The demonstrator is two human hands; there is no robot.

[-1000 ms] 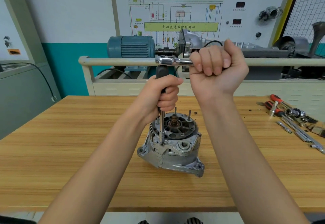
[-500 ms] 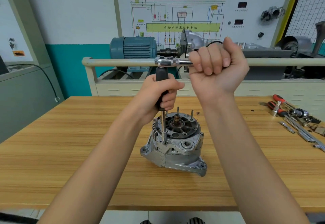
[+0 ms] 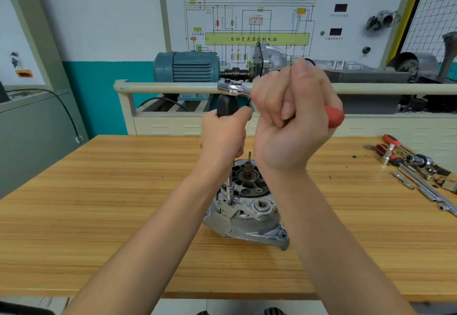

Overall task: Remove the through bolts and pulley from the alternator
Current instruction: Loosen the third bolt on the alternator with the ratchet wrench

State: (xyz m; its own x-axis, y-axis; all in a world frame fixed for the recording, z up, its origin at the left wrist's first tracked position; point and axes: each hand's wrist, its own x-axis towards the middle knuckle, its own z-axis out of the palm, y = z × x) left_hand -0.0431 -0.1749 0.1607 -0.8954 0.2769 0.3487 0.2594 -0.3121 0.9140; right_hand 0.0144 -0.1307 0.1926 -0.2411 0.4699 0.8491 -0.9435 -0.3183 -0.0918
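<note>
The right hand (image 3: 294, 119) is curled in a fist round the ratchet handle (image 3: 334, 116), whose red end projects from the far side of the fist. The chromed ratchet head (image 3: 231, 88) lies just left of the knuckles, level with them. Directly below that head, the left hand (image 3: 223, 136) is wrapped round the black grip of a driver (image 3: 226, 105). The driver stands upright. Its thin steel shaft (image 3: 230, 189) emerges beneath the left hand and its tip is seated in the top face of the alternator (image 3: 243, 212). Whether the tip sits on a through bolt cannot be told.

The alternator stands on the wooden bench (image 3: 99, 215) straight under both hands, its open end facing up. Its central shaft stub (image 3: 248, 167) shows between the two wrists, and a slim stud (image 3: 249, 157) rises just beyond it. The right forearm hides the right part of the housing.

Well to the right of the fist, loose tools (image 3: 415, 168) lie scattered on the bench: red-handled drivers, sockets and extension bars. Beyond the hands, a blue electric motor (image 3: 186, 67) sits behind a pale rail (image 3: 168, 87), and a wiring-diagram board (image 3: 249, 22) hangs on the wall.
</note>
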